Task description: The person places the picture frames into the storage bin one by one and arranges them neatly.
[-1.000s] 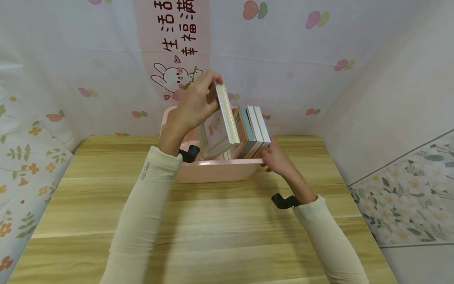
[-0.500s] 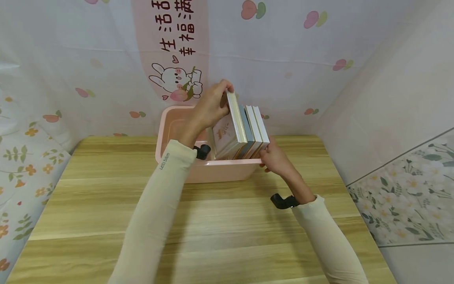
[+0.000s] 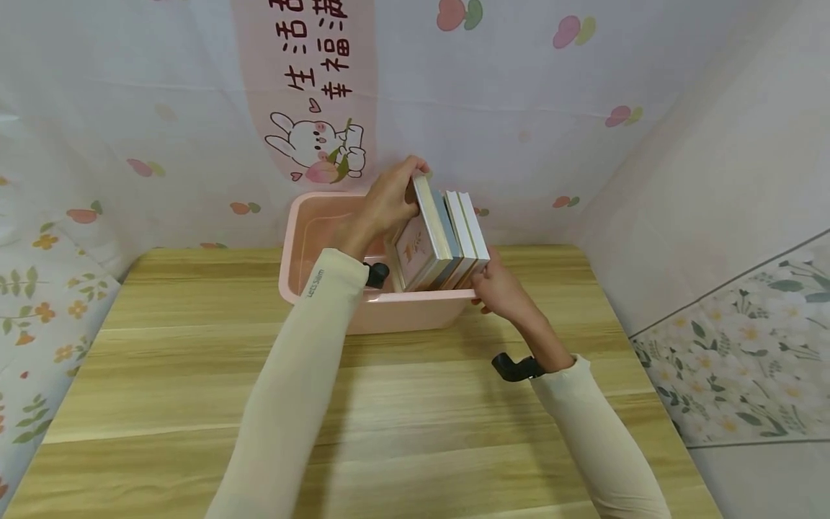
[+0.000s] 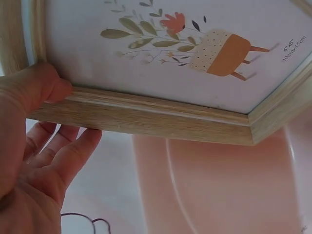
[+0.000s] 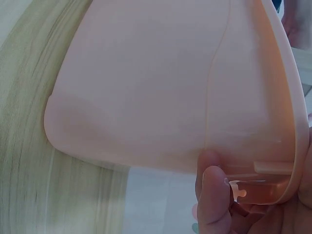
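Observation:
My left hand (image 3: 389,202) grips the top edge of a light wood photo frame (image 3: 433,216), thumb on its face and fingers behind. The left wrist view shows the plant print in this frame (image 4: 185,117), marked 4"x6". It stands tilted inside a pink plastic bin (image 3: 402,315), against several other frames lined up at the bin's right end, among them a grey-blue one (image 3: 447,223) and white ones (image 3: 470,223). My right hand (image 3: 504,290) holds the bin's right end; in the right wrist view its fingers (image 5: 214,195) curl under the rim by the handle opening.
The bin stands on a wood-grain table (image 3: 415,425) near its back edge. Behind it hangs a printed cloth (image 3: 519,144) with a rabbit drawing. A floral panel (image 3: 752,346) stands to the right.
My left hand has moved right and down with the photo frame, bringing it up against the other frames. My right hand keeps its hold on the bin.

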`<act>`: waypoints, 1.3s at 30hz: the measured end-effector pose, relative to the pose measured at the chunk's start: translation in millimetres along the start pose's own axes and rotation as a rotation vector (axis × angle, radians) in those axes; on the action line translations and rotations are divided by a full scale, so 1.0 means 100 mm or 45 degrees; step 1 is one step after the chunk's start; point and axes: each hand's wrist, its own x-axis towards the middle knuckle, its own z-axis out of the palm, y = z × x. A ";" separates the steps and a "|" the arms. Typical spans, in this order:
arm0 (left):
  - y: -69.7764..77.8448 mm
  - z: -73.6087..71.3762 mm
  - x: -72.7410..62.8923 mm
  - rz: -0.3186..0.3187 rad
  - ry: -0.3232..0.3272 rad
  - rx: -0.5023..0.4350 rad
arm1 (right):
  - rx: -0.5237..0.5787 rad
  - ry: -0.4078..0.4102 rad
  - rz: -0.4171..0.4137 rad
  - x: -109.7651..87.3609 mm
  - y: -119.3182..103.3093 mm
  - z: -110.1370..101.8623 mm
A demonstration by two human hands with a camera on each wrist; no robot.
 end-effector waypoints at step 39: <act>-0.19 0.26 0.19 -0.198 -0.269 0.199 | -0.010 -0.010 -0.051 0.06 0.05 -0.01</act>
